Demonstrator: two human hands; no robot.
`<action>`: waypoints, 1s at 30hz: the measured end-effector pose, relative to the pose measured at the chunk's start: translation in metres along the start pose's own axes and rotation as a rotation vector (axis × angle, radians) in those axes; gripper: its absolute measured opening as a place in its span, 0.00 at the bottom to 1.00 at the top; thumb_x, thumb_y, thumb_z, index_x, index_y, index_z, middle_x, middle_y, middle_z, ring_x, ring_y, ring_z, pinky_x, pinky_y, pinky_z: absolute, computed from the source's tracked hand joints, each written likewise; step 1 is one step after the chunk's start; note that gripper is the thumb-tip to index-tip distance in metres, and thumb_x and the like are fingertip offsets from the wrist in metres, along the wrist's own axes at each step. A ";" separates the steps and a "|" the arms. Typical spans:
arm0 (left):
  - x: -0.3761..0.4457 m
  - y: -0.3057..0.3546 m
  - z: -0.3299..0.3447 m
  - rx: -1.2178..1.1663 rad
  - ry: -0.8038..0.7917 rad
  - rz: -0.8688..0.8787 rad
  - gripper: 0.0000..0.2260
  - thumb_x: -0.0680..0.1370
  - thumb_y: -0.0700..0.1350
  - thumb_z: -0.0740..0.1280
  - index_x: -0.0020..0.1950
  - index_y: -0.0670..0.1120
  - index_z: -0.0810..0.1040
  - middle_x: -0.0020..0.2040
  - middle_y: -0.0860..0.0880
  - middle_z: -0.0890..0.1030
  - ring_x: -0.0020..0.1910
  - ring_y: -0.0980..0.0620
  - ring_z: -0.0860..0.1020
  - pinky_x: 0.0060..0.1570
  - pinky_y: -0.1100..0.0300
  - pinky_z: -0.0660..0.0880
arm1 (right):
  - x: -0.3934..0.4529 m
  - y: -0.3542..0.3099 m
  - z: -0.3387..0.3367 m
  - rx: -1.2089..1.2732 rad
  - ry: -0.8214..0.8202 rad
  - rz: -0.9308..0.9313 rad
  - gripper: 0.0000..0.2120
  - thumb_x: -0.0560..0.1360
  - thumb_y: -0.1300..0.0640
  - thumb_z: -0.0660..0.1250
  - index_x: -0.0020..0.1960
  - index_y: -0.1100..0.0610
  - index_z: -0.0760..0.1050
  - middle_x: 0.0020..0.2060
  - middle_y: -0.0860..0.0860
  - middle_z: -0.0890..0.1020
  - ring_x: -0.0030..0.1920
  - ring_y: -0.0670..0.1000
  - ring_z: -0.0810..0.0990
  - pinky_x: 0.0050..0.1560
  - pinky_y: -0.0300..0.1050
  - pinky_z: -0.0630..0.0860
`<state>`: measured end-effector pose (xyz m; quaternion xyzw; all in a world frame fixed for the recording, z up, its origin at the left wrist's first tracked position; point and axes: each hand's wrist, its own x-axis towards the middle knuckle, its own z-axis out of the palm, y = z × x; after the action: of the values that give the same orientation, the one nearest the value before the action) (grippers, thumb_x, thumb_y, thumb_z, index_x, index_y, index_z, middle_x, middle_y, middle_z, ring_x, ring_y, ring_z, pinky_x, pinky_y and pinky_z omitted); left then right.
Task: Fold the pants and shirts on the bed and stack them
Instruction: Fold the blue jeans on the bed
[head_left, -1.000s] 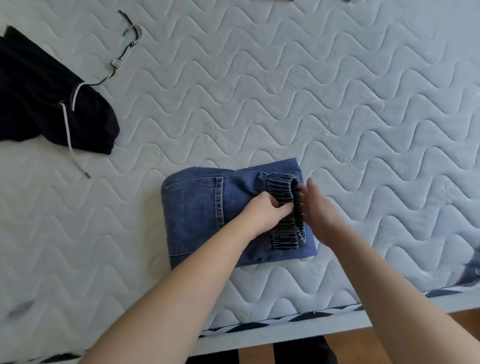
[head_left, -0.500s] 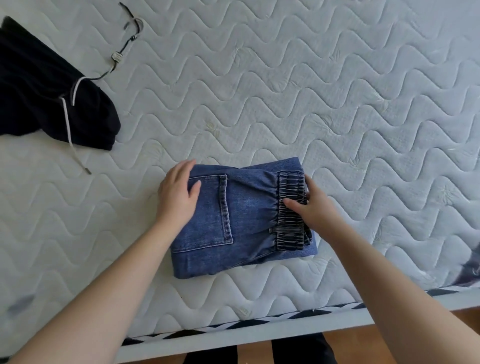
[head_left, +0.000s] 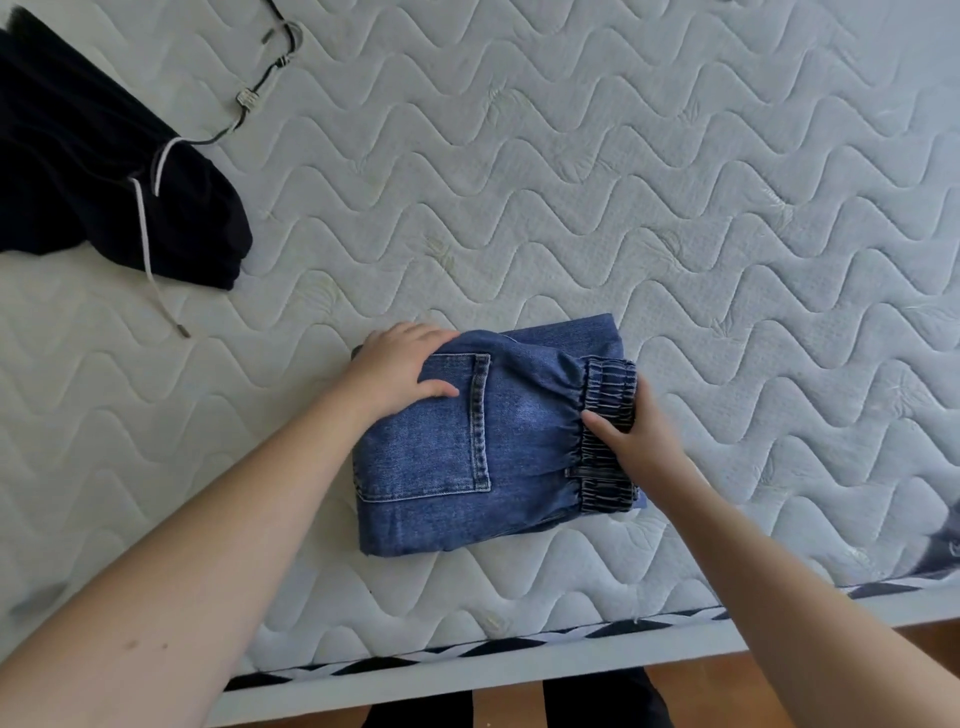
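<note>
Jeans (head_left: 467, 457) lie folded into a compact rectangle near the six o'clock edge of the mattress (head_left: 675, 182), so this pair looks all but done; a black garment (head_left: 93, 171) with white drawstrings sits unfolded at ten o'clock, apparently untouched, and no stack is visible yet. Denim is mid-blue, back pocket facing up, with a dark ribbed elastic band along its three o'clock side. The left hand (head_left: 400, 371) wraps its nine o'clock corner, thumb on the pocket, fingers curled over the edge. The right hand (head_left: 631, 431) grips the elastic band, thumb on top
</note>
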<state>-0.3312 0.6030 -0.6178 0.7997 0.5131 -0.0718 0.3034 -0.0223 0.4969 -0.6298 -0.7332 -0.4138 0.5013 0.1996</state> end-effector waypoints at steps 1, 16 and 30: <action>0.000 0.001 0.001 0.006 -0.001 0.001 0.32 0.72 0.62 0.70 0.74 0.53 0.68 0.70 0.52 0.73 0.67 0.48 0.69 0.66 0.48 0.66 | -0.001 0.001 0.001 0.049 0.007 0.003 0.31 0.73 0.51 0.74 0.72 0.48 0.64 0.58 0.44 0.81 0.56 0.44 0.80 0.62 0.48 0.74; -0.008 -0.005 -0.009 -0.194 0.151 0.199 0.19 0.81 0.56 0.61 0.59 0.45 0.82 0.52 0.49 0.84 0.50 0.46 0.79 0.54 0.53 0.72 | 0.000 0.005 -0.008 0.431 -0.130 -0.028 0.19 0.78 0.62 0.68 0.66 0.51 0.72 0.55 0.51 0.84 0.56 0.52 0.82 0.56 0.48 0.79; 0.005 -0.007 -0.005 0.061 -0.167 0.137 0.19 0.79 0.63 0.58 0.45 0.50 0.79 0.42 0.57 0.77 0.50 0.51 0.77 0.50 0.56 0.63 | 0.001 0.004 -0.011 0.426 -0.165 -0.036 0.18 0.76 0.56 0.71 0.65 0.48 0.73 0.56 0.52 0.84 0.56 0.54 0.82 0.56 0.49 0.80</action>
<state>-0.3362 0.6119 -0.6186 0.8330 0.4279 -0.1329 0.3247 -0.0111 0.4962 -0.6287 -0.6237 -0.3263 0.6319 0.3243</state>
